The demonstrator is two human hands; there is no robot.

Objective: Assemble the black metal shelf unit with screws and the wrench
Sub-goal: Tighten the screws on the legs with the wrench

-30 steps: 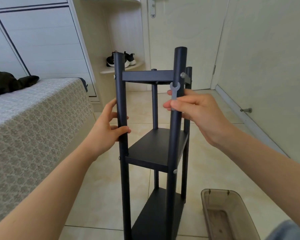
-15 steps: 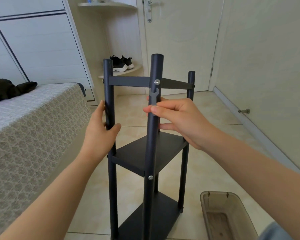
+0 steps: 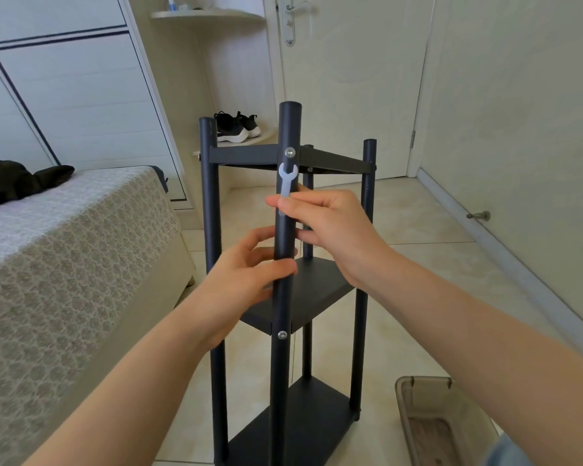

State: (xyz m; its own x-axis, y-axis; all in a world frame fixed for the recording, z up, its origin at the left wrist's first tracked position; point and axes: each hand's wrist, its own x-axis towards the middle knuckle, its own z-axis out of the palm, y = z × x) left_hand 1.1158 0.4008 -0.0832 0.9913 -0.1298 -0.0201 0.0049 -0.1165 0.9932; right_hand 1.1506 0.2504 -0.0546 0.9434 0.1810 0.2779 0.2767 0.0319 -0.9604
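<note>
Bed (image 3: 64, 264) crowds the shelf unit (image 3: 285, 297) (open floor (image 3: 418, 280) rightward).

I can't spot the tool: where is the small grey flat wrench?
Centre of the head view: the right hand pinches the small grey flat wrench upright against the nearest black metal post, just below the top silver screw.

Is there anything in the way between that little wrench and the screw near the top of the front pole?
Nothing visible. The right hand pinches the wrench with its open end up, just below the top screw; only bare front post lies between them. The left hand grips the post lower down.
</note>
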